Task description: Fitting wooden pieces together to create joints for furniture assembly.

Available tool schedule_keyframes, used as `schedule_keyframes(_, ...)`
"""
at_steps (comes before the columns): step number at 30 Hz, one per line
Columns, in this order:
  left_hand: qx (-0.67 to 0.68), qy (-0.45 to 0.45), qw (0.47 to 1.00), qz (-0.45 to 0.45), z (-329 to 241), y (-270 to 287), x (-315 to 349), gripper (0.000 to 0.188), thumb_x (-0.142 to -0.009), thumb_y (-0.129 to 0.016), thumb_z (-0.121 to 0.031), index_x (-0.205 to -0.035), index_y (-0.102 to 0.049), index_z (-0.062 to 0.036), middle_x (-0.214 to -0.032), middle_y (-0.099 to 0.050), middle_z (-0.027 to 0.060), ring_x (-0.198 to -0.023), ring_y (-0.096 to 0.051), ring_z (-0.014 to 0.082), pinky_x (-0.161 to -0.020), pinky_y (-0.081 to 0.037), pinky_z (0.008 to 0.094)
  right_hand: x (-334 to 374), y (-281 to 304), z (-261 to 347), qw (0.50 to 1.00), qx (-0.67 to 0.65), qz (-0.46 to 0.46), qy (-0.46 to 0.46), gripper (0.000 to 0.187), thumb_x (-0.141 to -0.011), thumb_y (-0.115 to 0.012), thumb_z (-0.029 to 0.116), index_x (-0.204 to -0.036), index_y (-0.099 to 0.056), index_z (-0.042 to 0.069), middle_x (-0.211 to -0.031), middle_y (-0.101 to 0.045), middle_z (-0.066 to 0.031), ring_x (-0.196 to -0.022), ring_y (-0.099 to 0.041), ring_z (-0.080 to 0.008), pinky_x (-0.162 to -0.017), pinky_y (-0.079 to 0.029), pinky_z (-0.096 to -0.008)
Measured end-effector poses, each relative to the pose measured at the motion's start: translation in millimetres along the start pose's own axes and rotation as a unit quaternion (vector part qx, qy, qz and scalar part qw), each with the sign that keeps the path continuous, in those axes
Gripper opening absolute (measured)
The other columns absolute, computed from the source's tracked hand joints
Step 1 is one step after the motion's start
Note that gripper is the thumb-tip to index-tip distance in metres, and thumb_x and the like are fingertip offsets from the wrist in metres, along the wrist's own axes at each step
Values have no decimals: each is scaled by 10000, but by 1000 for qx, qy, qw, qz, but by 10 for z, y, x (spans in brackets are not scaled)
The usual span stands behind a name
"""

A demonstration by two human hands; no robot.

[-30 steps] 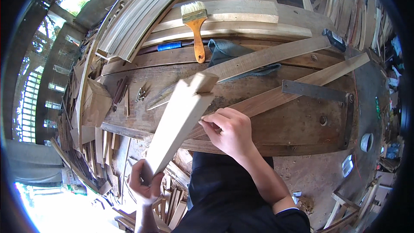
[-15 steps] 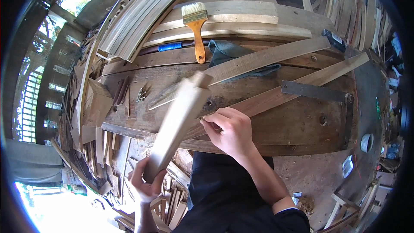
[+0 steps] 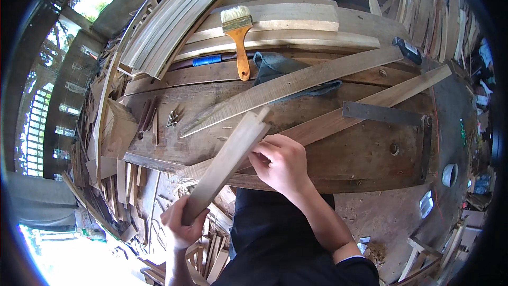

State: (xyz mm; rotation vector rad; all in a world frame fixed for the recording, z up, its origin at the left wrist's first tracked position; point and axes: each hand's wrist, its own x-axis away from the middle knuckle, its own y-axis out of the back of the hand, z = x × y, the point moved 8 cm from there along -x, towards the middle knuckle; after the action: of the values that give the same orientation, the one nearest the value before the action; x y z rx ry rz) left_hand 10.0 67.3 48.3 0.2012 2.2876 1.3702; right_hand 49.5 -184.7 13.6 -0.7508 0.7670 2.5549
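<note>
My left hand (image 3: pixel 182 221) is wrapped round the lower end of a pale piece of wood (image 3: pixel 225 161) with a narrow tenon at its upper end. The piece slants up to the right, over the front edge of the workbench (image 3: pixel 354 161). Close against its right side, below the tenon, my right hand (image 3: pixel 283 163) is closed in a pinch. Whatever its fingertips hold is small and hidden behind the wood and fingers. Just beyond the tenon lies a long tapered board (image 3: pixel 296 85), and a second strip of wood (image 3: pixel 381 98) runs under my right hand's side.
A metal square (image 3: pixel 386 113) lies on the right of the bench. Further back are a wide brush (image 3: pixel 240 42), a dark cloth (image 3: pixel 275 66) and stacked boards (image 3: pixel 275 18). Several small screws or nails (image 3: pixel 172 119) lie at left. Offcuts (image 3: pixel 211 254) pile on the floor.
The piece of wood has tilted and come lower, its tenon end swinging right and toward me. My right hand stays pinched nearby; the small thing at its fingertips is now out of sight.
</note>
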Motion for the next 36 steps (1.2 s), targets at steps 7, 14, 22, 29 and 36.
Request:
schedule_keyframes(7, 64, 54, 996, -42, 194, 56, 129, 463, -657, -848, -145, -1045, -679, 41, -774, -708, 154, -648, -697, 234, -612, -533, 310, 7, -14, 1, 1000, -6, 1, -1, 99, -733, -788, 63, -757, -693, 69, -667, -639, -39, -617, -632, -224, -559, -495, -333)
schedule_keyframes(14, 6, 13, 1000, -8, 79, 22, 33, 490, -678, -870, -183, -1071, -679, 41, -793, -715, 169, -682, -714, 241, -637, -551, 316, 32, -37, -22, 1000, -3, 15, -16, 87, -771, -761, 105, -753, -678, 88, -696, -620, -36, -670, -631, -231, -605, -510, -346)
schedule_keyframes(22, 79, 102, 989, -69, 273, 114, 207, 466, -676, -855, -195, -1031, -679, 50, -765, -704, 156, -648, -693, 217, -598, -531, 311, 29, -29, -28, 1000, -5, 20, -15, 79, -777, -756, 102, -758, -681, 89, -703, -622, -37, -677, -632, -231, -609, -512, -345)
schedule_keyframes(29, 50, 33, 998, 26, 111, 13, -3, 480, -676, -865, -191, -1064, -680, 22, -810, -717, 172, -690, -712, 261, -648, -544, 319, 24, -27, -9, 1000, 2, 24, -11, 84, -781, -756, 103, -761, -675, 87, -704, -623, -42, -677, -632, -231, -614, -512, -344)
schedule_keyframes(36, 63, 15, 997, -38, 98, 149, 62, 453, -663, -865, -211, -991, -696, 51, -763, -720, 158, -660, -712, 236, -610, -537, 306, 18, -7, -10, 1000, -8, 19, -14, 112, -728, -775, 56, -772, -676, 80, -690, -642, -32, -639, -636, -224, -573, -493, -334)
